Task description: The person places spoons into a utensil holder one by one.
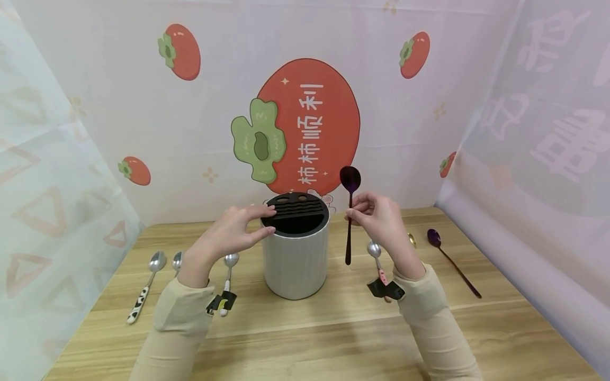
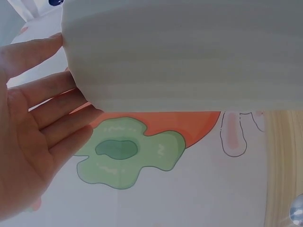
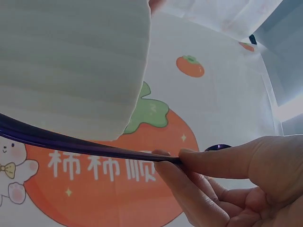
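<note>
Purple spoon (image 1: 350, 180) hovering beside the holder (image 1: 295, 267)

Above the worktop (image 1: 305, 341), towards its back edge, my right hand (image 1: 379, 214) is pinching the spoon upright, bowl uppermost. My left hand (image 1: 231, 230), thumb and fingers apart, is touching the holder's rim. I'm probably filling the holder; next is likely calling for lifting the spoon over that rim.

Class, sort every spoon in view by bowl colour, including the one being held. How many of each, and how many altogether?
Silver spoons: 4
Dark purple spoons: 2, one held in the right hand
Gold spoon, mostly hidden: 1
Total: 7
</note>
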### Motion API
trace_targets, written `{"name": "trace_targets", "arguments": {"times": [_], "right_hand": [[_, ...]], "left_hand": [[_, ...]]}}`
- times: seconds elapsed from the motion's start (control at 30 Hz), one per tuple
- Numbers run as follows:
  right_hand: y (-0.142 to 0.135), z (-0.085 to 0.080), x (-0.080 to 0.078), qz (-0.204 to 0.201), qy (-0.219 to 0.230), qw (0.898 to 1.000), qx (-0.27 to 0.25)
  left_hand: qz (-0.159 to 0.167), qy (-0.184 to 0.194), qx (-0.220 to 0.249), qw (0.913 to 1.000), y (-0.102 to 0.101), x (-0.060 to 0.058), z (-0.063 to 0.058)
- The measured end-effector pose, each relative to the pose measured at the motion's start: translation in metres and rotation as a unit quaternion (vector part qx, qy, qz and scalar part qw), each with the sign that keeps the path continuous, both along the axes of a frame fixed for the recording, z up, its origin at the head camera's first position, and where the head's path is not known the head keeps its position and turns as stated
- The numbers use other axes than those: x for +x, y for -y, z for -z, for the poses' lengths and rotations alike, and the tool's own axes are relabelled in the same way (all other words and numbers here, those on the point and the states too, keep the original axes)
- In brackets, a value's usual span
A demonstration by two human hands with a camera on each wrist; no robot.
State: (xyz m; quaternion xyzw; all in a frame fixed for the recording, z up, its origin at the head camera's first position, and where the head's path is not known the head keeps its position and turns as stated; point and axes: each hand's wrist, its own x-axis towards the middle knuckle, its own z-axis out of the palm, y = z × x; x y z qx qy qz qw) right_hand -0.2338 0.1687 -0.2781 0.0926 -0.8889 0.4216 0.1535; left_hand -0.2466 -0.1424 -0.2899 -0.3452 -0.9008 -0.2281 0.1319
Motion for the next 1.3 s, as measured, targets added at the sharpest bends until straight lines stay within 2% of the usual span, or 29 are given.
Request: {"name": "trace_targets", "arguments": {"times": [0.3,0.7,1.0,1.3], "right_hand": [[0.008,-0.013,0.001,0.0,-0.027,1.0,-0.001],[0.015,-0.027,0.0,-0.019,-0.053,0.997,-0.047],[0.012,-0.035,-0.005,-0.04,-0.078,0.991,-0.097],[0.016,-0.044,-0.008,-0.028,-0.102,0.991,-0.087]], "left_hand": [[0.0,0.0,0.005,1.0,0.001,0.0,-0.001],[-0.001,-0.007,0.005,1.0,0.002,-0.001,0.002],[-0.002,-0.01,0.004,0.9999,0.0,-0.001,0.001],[0.002,-0.009,0.009,0.9999,0.001,-0.001,0.002]]}}
